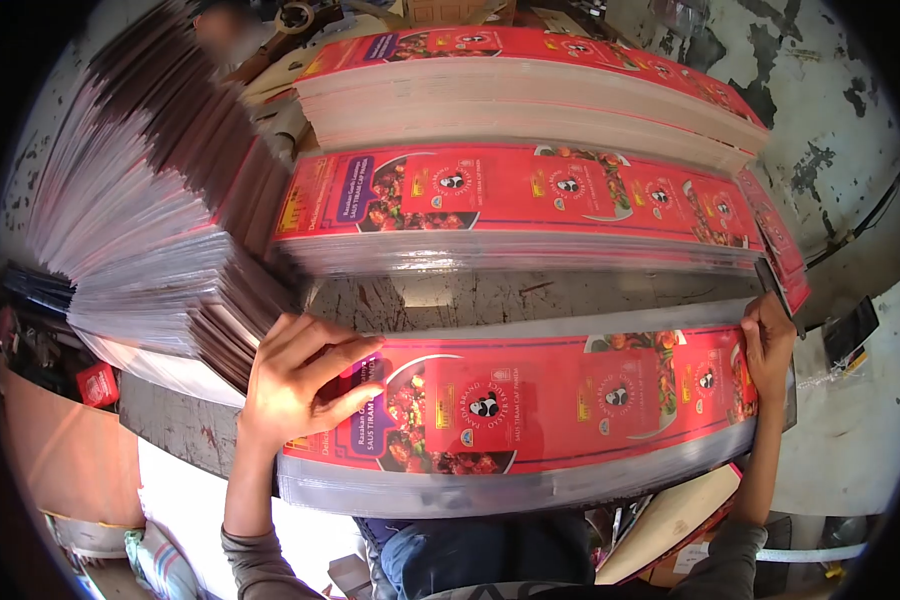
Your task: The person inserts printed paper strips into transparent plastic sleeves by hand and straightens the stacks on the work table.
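A stack of red printed sheets (560, 400) with clear margins lies in front of me, showing panda logos and food pictures. My left hand (295, 375) rests over its left end, thumb and fingers apart on the purple printed panel. At the opposite end, my right hand (768, 340) has its fingers curled around the far right corner. Part of the right fingers' contact is hidden behind the stack's edge.
Behind a strip of scratched dark tabletop (450, 300) stands a second red stack (510, 190), with a taller stack (560, 95) farther back. A large fanned pile of sheets (150, 230) rises at the left. A peeling wall (800, 110) borders the right.
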A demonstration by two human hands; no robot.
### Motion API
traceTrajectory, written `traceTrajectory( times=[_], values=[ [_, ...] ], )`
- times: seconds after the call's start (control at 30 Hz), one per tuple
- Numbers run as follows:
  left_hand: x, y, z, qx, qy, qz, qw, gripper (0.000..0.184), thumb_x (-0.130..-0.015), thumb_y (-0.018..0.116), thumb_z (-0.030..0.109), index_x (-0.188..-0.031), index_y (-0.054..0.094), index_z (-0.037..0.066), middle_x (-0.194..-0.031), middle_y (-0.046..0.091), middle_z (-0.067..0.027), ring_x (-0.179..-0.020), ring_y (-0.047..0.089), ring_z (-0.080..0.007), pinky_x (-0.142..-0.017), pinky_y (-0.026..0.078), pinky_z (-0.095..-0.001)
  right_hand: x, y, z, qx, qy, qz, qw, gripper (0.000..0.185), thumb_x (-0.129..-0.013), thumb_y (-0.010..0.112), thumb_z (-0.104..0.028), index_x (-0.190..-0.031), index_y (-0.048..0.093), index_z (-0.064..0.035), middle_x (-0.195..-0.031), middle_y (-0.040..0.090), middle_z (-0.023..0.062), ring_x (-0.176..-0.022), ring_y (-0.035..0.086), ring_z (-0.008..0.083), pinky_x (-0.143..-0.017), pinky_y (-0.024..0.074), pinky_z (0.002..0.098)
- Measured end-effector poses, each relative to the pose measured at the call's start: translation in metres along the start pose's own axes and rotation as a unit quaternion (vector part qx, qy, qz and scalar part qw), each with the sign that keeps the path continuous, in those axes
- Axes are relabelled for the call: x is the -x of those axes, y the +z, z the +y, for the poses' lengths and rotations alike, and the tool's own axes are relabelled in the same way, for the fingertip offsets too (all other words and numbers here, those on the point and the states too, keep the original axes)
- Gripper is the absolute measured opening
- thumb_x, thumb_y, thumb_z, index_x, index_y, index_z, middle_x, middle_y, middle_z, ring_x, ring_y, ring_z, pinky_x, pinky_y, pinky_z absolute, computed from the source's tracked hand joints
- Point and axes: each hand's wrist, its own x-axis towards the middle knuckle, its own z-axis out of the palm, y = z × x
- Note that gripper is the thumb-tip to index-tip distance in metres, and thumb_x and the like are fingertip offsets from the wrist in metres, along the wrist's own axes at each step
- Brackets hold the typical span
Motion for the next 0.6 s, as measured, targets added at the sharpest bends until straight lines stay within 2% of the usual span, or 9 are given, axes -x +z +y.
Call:
traceTrajectory(
  times=[0.2,0.27,0.3,0.43,0.6],
  values=[
    [0.0026,-0.0027,0.0038,0.0,-0.011,-0.019,1.0,0.037,-0.063,0.075,0.03,-0.091,0.067,0.007,-0.075,0.054,-0.0031,-0.069,0.055,-0.0195,-0.061,0.044,-0.0319,0.0006,-0.0003,-0.0017,-0.005,-0.003,0.003,1.0,0.029,-0.083,0.059,-0.019,-0.067,0.048,0.002,-0.063,0.044,0.01,-0.059,0.045,0.0229,-0.055,0.036,0.0322],
    [0.0035,-0.0021,0.0039,0.018,-0.067,-0.036,0.997,0.038,-0.064,0.075,0.032,-0.091,0.066,0.006,-0.076,0.052,-0.0057,-0.068,0.054,-0.0218,-0.06,0.045,-0.0337,-0.0003,-0.0008,-0.0022,0.002,-0.016,0.0,1.0,0.029,-0.083,0.059,-0.018,-0.067,0.048,0.0022,-0.063,0.044,0.0101,-0.059,0.044,0.0229,-0.055,0.0357,0.032],
    [0.0038,0.0017,-0.0015,0.016,-0.037,-0.015,0.999,0.04,-0.065,0.074,0.033,-0.091,0.062,0.004,-0.079,0.051,-0.0082,-0.07,0.053,-0.0243,-0.064,0.045,-0.035,-0.0019,-0.0008,-0.0024,0.011,-0.026,-0.003,1.0,0.028,-0.083,0.058,-0.018,-0.067,0.048,0.0024,-0.063,0.044,0.0102,-0.058,0.044,0.0229,-0.055,0.0355,0.0319],
    [0.0033,0.0012,-0.001,0.011,-0.048,-0.028,0.998,0.046,-0.064,0.075,0.033,-0.092,0.058,0.002,-0.079,0.051,-0.009,-0.075,0.052,-0.0263,-0.069,0.043,-0.0365,0.0007,0.0009,-0.0017,0.011,-0.011,-0.001,1.0,0.027,-0.083,0.058,-0.017,-0.067,0.048,0.0026,-0.063,0.043,0.0105,-0.058,0.043,0.0232,-0.054,0.035,0.0317],
    [0.0009,0.0016,-0.0003,0.012,-0.051,-0.028,0.998,0.049,-0.061,0.077,0.036,-0.091,0.058,0.002,-0.076,0.05,-0.0081,-0.072,0.051,-0.0253,-0.068,0.042,-0.0359,-0.0005,0.0011,-0.0011,0.026,-0.029,0.002,0.999,0.025,-0.082,0.058,-0.013,-0.067,0.046,0.0027,-0.063,0.04,0.011,-0.057,0.04,0.0236,-0.053,0.0332,0.0324]
  ],
)
